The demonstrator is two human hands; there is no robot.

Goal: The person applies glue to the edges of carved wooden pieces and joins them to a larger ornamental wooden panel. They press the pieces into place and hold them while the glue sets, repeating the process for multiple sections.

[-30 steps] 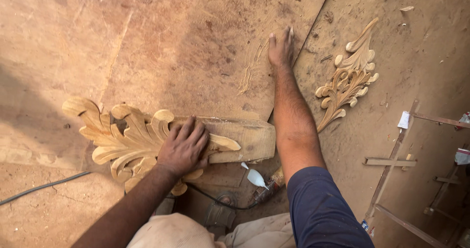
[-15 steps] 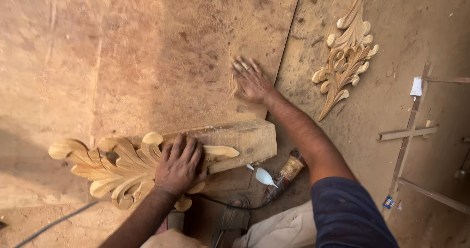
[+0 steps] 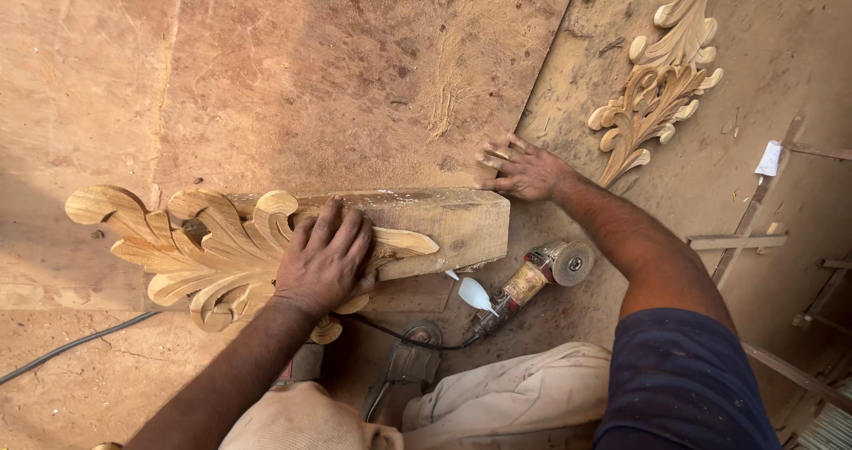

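A pale carved wooden leaf ornament lies across a squared wooden block on a large plywood sheet. My left hand rests palm down on the ornament, pressing it against the block. My right hand lies flat with fingers spread at the plywood's edge, just beyond the block's right end, holding nothing.
A second carved leaf ornament lies on the dusty floor at upper right. A small angle grinder with a black cord lies beside my knees, next to a white plastic piece. Thin wooden slats lie at right.
My right hand has drawn back from the far plywood edge toward me and now rests beside the block's end. My left hand has stayed on the ornament.
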